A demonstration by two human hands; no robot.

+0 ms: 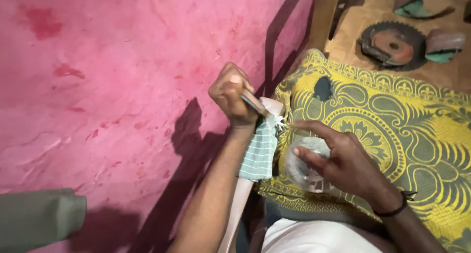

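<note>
- The left hand (230,93) was fisted round a thin flat tool (254,103), its tip at a checked cloth (260,150).
- The right hand (343,162) cupped a clear round object (304,157), index finger stretched toward the tool tip.

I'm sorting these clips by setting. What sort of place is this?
Probably a small home workshop: a rough pink plastered wall, a toothed circular saw blade lying on a wooden surface, and a yellow patterned cloth spread where the hands work.
</note>
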